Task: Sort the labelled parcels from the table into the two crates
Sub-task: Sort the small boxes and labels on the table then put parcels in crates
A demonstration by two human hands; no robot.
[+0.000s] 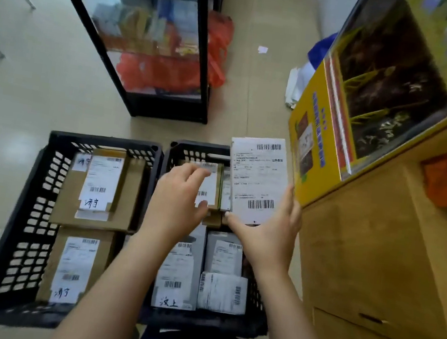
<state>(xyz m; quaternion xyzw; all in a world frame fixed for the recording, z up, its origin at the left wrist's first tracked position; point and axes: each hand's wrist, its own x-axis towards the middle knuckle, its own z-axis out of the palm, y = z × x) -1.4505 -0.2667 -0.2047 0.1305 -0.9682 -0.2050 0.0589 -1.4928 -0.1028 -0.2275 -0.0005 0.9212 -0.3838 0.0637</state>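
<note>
Two black plastic crates stand side by side on the floor. The left crate (42, 171) holds two brown cardboard parcels (97, 188) with white labels. The right crate (191, 147) holds several grey and white labelled parcels (222, 292). My left hand (177, 200) grips a small brown labelled box (211, 187) at the far end of the right crate. My right hand (267, 234) holds a flat white labelled parcel (258, 180) by its lower edge, above the right crate's far right corner.
A wooden cabinet (376, 264) with drawers stands directly right of the crates, with a yellow box (313, 142) on top. A black-framed glass display case (154, 43) stands on the floor beyond the crates. Tiled floor lies to the left.
</note>
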